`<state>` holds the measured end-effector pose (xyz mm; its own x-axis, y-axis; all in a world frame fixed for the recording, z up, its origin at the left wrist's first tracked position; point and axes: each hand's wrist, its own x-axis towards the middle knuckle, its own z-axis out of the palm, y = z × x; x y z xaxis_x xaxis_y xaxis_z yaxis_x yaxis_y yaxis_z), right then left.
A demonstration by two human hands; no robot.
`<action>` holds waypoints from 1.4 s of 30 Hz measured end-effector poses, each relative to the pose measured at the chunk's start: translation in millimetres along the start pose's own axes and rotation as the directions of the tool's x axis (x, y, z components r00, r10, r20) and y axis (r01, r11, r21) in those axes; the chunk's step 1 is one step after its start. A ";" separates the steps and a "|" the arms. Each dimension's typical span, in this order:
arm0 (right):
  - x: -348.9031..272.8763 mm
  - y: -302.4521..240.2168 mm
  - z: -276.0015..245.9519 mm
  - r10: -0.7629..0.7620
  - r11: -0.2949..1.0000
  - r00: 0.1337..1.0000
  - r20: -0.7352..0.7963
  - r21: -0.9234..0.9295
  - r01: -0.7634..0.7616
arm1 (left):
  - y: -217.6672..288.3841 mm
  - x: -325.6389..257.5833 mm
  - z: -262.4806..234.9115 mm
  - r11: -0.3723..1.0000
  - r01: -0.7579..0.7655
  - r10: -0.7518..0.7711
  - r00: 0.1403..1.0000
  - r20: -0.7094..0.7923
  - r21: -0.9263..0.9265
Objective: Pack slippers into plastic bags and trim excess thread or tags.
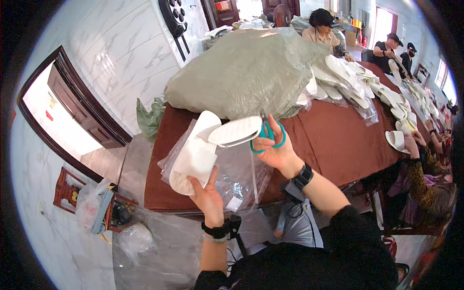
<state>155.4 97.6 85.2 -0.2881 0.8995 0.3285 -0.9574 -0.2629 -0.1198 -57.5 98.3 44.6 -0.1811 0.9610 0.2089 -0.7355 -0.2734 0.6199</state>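
Observation:
A white slipper [195, 154] tilts over the near left part of the table, sole side long and pale. My left hand [208, 195] grips its lower end, thumb against the slipper. In my right hand [275, 150] is a pair of scissors [268, 135] with teal handles, fingers through the loops and blades pointing away. A second white slipper [237, 131] is tilted between the first one and the scissors. Its end meets my right fingers, but whether they pinch it I cannot tell. Clear plastic bags [237, 181] lie beneath on the brown tablecloth [333, 140].
A huge grey-green plastic sack [241, 72] bulges across the far side of the table. White slippers [340, 77] spill along its right. Co-workers [324, 36] sit at the far side, and another person's hands [414, 140] work at right. A wooden chair [116, 212] with bags stands at left.

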 end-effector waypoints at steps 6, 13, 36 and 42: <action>-25.7 12.6 -28.7 -0.068 0.940 0.905 -0.420 -0.332 -0.084 | 18.3 -1.9 -1.4 0.999 0.023 -0.021 0.998 0.058 -0.024; -68.1 -14.9 -33.7 -0.664 -0.383 0.744 -0.071 -0.822 -0.420 | 5.2 4.9 -5.9 0.959 0.214 -0.228 0.972 0.056 0.185; -113.8 42.8 -15.7 0.023 -0.170 0.921 -0.389 -0.909 -0.380 | -23.8 -35.9 16.9 0.846 0.308 -0.397 0.909 0.129 0.436; -108.7 41.0 -16.1 -0.109 -0.026 0.939 -0.326 -0.944 -0.330 | -21.7 -36.7 14.5 0.836 0.315 -0.424 0.891 0.165 0.449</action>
<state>147.8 -5.4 29.4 -0.1596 0.9870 0.0165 0.1402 0.0392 -0.9893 -25.4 68.4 34.4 0.2578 0.9650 0.0478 -0.3792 0.0555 0.9236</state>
